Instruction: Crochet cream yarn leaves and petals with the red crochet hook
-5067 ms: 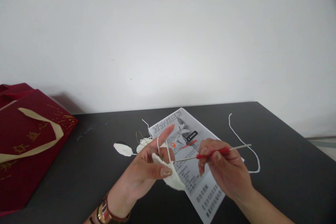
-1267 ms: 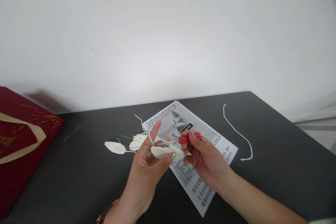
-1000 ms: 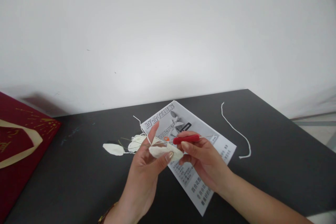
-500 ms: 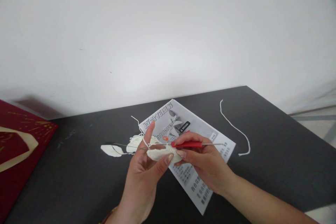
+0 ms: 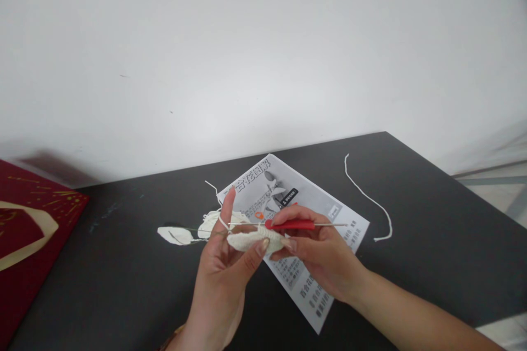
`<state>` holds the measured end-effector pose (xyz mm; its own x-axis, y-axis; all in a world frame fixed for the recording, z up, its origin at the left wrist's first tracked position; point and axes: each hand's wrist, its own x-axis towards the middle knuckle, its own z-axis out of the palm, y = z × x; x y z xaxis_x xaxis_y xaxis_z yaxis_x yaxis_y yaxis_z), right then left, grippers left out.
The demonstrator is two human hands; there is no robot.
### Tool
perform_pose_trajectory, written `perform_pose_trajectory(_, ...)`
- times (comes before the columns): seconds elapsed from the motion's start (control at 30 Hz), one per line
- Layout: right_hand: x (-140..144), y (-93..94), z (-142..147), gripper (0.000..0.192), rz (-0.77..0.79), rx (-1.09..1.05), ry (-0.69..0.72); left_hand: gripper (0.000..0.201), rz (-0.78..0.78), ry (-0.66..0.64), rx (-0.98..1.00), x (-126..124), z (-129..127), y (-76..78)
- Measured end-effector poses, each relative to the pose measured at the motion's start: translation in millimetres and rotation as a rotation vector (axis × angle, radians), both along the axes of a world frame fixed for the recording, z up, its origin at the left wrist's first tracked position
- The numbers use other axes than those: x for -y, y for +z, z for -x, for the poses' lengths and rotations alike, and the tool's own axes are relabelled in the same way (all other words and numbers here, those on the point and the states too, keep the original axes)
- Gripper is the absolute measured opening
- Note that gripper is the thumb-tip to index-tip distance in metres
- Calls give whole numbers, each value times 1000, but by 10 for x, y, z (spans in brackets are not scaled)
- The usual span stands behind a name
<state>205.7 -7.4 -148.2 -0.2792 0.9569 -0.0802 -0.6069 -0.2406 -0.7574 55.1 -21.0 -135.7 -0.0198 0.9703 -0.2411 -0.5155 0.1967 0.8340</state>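
My left hand (image 5: 224, 274) pinches a white crocheted piece (image 5: 242, 241) between thumb and fingers, its index finger raised with white yarn looped around it. In my right hand (image 5: 325, 252) is a crochet hook with a red handle (image 5: 292, 225); its metal shaft points left, along the top edge of the piece. The right thumb also touches the right end of the crocheted piece. Whether a loop sits on the hook's tip is too small to tell. Behind the left hand lies a ball of white yarn (image 5: 208, 225), partly hidden by the fingers.
A printed pattern sheet (image 5: 308, 279) lies under the hands, with an orange stitch marker (image 5: 259, 215) on it. A finished white petal shape (image 5: 175, 235) rests left, a loose yarn strand (image 5: 370, 200) right. A red bag (image 5: 41, 230) stands at the dark table's (image 5: 123, 285) left.
Both hands, with the crocheted piece and hook, have shifted slightly left in view. The raised left index finger has tilted a little left. Both grips stay the same.
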Motion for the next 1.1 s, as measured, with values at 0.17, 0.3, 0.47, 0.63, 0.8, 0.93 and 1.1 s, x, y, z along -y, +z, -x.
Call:
perform_pose_trajectory(0.17,12,-8,-16,20,-16,-23,22,75,1,-10,13,-15,-11,5)
perform_pose_trajectory(0.3,6,-3,14,20,-6,-12,-3,75,3,-5,18,-16,-15,6)
perform_pose_trajectory(0.47,1,9,15,20,2,-24,-3,78,5,-3,10,-11,-15,4)
perform_pose_trajectory(0.63,-10,12,-16,19,13,-35,8,74,0,11,37,-20,-10,-6)
perform_pose_trajectory(0.8,-21,4,1,17,33,26,-22,75,-7,11,38,-22,-13,1)
perform_pose_trajectory(0.93,-27,8,12,17,50,55,-52,75,-1,18,35,-25,-39,23)
perform_pose_trajectory(1.1,-17,14,20,15,24,134,-95,73,-32,42,19,-6,-52,5)
